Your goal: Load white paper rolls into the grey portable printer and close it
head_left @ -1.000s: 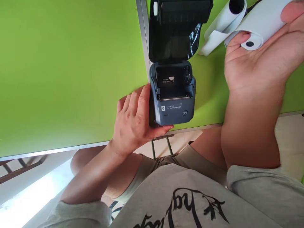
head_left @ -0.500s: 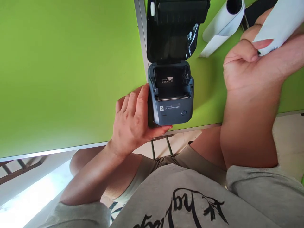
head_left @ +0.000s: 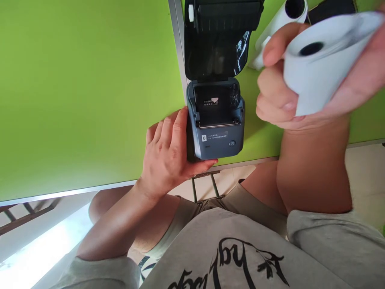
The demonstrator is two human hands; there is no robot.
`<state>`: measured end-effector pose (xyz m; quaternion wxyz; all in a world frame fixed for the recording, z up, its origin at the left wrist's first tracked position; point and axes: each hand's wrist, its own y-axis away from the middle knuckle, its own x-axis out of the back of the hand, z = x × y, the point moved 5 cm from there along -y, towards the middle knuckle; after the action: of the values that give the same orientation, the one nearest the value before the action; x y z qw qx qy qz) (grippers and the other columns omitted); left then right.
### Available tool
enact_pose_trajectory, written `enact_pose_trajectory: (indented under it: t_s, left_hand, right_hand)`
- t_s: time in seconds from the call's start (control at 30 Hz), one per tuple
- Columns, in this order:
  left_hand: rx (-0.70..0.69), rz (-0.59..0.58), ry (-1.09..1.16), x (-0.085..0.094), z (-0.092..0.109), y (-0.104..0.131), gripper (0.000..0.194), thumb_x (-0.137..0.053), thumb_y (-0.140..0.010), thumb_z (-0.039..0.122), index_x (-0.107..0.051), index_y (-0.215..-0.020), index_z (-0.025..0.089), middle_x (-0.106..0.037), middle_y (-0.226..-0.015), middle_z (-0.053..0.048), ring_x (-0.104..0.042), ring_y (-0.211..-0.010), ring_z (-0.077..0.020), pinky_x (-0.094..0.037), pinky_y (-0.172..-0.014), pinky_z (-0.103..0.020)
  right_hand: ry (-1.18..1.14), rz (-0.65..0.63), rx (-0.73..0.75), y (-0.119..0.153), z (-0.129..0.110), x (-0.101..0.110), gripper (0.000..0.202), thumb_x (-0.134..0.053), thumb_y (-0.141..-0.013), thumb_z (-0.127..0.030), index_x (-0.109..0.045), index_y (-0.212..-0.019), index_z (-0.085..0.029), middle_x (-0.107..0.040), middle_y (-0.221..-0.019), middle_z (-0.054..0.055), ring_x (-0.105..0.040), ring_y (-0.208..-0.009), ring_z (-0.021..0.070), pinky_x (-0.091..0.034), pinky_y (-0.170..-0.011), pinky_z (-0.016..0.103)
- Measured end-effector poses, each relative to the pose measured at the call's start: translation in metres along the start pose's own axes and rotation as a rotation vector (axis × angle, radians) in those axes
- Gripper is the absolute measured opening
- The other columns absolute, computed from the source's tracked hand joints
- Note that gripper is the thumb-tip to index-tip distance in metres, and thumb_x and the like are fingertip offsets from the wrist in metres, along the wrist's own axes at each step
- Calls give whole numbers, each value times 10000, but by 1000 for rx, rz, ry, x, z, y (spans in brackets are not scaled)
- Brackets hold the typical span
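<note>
A dark blue-grey label printer (head_left: 218,148) stands at the table's front edge, its black lid (head_left: 216,56) swung up and its paper compartment bare inside. My left hand (head_left: 167,148) grips the printer's left side, fingers along the wall and thumb across the front. Up at the right, my right hand (head_left: 276,88) is closed round a white paper roll (head_left: 319,80) with a dark core hole, held above the table and slightly blurred. Behind that hand a second white paper roll (head_left: 275,30) lies on the table, partly hidden.
The green table (head_left: 84,88) has a metal seam (head_left: 177,36) running back beside the printer. A black object (head_left: 333,14) lies at the back right, mostly hidden by the held roll. The table's front metal edge (head_left: 75,189) is close to my legs.
My right hand has turned over and swung a little left and towards me, bringing the held roll's end with its core hole into view. The left hand and printer have stayed almost still.
</note>
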<state>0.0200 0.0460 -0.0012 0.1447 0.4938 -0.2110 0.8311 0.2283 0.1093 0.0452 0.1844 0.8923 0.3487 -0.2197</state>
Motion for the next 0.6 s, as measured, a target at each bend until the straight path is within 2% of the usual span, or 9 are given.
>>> enact_pose_trajectory:
  t_s: [0.07,0.13,0.2,0.3,0.4,0.5,0.6]
  left_hand:
    - [-6,-5,10,0,0,0,1093,-449,-836,954,-376,-1582,158,-654,-1398,-223,-655,-1202,-394,-454,-993,-474]
    - [-19,4,-2,0,1,0,1086,-431,-849,950,-388,-1571,140,-662,-1382,-227,-665,-1181,-384,-459,-977,-465]
    - [-29,19,-20,1,1,-1,1078,-401,-859,952,-404,-1553,126,-673,-1362,-229,-676,-1156,-375,-465,-956,-457]
    - [-20,13,-15,0,1,-1,1080,-414,-853,953,-400,-1556,134,-669,-1369,-230,-670,-1168,-382,-463,-964,-464]
    - [2,-13,1,0,0,0,1101,-446,-831,960,-385,-1572,148,-653,-1396,-229,-649,-1209,-398,-455,-998,-481]
    - [11,-19,12,0,-1,0,1093,-457,-833,952,-384,-1570,149,-646,-1405,-232,-641,-1224,-405,-447,-1013,-485]
    - [-13,-3,1,0,0,0,1068,-448,-854,936,-385,-1559,135,-655,-1385,-235,-654,-1195,-400,-452,-989,-476]
  right_hand:
    - [40,3,46,0,-2,-5,353,-779,-893,-372,-543,-1051,-164,-667,-687,-86,-548,-513,39,-448,-468,141]
    - [61,-5,70,2,-1,-6,414,-853,-827,-341,-531,-1026,-175,-596,-641,-116,-523,-483,35,-424,-433,145]
    - [95,4,87,4,2,-3,391,-854,-825,-356,-544,-981,-174,-545,-608,-113,-511,-458,48,-374,-373,173]
    - [142,-74,81,3,4,-2,330,-762,-902,-427,-586,-1005,-169,-609,-662,-66,-576,-497,83,-373,-346,206]
    - [201,-122,42,1,6,-6,358,-670,-950,-514,-600,-1022,-170,-666,-756,-18,-603,-554,93,-433,-415,211]
    - [245,-59,-8,0,10,-16,459,-607,-947,-632,-590,-998,-177,-658,-800,5,-650,-664,121,-501,-506,225]
    - [272,12,5,1,13,-29,548,-529,-941,-727,-587,-976,-183,-668,-828,9,-697,-751,145,-540,-547,234]
